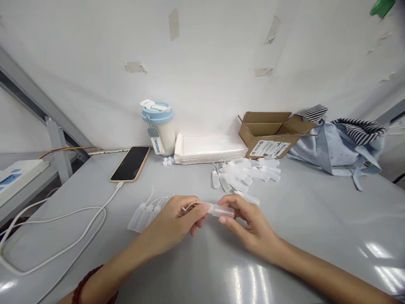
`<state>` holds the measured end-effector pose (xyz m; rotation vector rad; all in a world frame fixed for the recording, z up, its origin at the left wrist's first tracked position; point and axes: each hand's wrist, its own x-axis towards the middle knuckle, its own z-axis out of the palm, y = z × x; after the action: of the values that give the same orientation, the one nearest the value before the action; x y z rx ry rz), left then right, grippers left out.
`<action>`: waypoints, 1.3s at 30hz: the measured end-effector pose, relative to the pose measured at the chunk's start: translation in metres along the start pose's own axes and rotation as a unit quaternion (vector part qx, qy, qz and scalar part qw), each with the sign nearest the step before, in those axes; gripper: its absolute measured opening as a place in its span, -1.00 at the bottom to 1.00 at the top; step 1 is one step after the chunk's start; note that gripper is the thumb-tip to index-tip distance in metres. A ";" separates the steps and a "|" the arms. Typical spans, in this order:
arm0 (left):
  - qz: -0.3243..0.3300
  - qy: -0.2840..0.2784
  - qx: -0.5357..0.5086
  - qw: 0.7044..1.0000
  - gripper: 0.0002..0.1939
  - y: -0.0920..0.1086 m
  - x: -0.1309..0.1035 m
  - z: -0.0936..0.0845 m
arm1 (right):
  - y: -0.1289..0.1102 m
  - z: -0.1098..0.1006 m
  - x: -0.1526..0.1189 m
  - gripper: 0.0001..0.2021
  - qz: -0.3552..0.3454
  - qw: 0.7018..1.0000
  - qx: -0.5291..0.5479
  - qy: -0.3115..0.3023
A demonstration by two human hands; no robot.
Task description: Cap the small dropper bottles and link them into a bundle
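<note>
A small translucent plastic bottle (223, 210) lies level between my two hands above the grey table. My left hand (185, 214) pinches its neck end, where a thin white tube curls back over the fingers. The thumb and fingers of my right hand (248, 221) are closed round the bottle's base. Beside my left wrist several similar bottles with thin tubes (142, 216) lie in a row, partly hidden by that hand. Beyond my right hand is a loose heap of more such bottles (242, 172).
A stack of white packets (210, 147) sits against the wall between a blue-lidded cup (163, 131) and an open cardboard box (268, 131). Tiny white caps (167, 161) lie by the cup. At left are a phone (130, 164) and its white cable (95, 223); at right, a blue cloth bag (335, 147).
</note>
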<state>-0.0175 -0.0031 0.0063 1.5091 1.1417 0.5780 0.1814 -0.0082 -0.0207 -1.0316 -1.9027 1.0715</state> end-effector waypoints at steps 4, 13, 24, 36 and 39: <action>0.016 -0.019 -0.027 0.999 -0.62 0.000 -0.001 -0.002 | 0.002 -0.002 -0.002 -0.84 -0.106 0.988 -0.098 0.057; 0.237 0.051 0.251 0.937 -0.73 -0.003 -0.008 0.007 | 0.000 -0.008 0.002 -0.70 0.027 0.999 0.040 -0.019; 0.143 0.014 0.200 0.969 -0.70 -0.001 -0.006 0.007 | -0.001 -0.007 0.002 -0.81 -0.035 0.999 -0.006 0.005; 0.304 0.069 0.396 0.864 -0.78 -0.019 -0.004 0.011 | 0.001 -0.005 -0.001 -0.79 -0.021 0.999 -0.043 0.013; 0.336 0.097 0.445 0.825 -0.79 -0.024 -0.004 0.012 | -0.001 -0.005 0.000 -0.77 0.017 1.000 -0.009 0.006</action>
<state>-0.0169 -0.0137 -0.0191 2.7813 1.0568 0.7146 0.1855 -0.0064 -0.0175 -1.0812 -1.8953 1.0655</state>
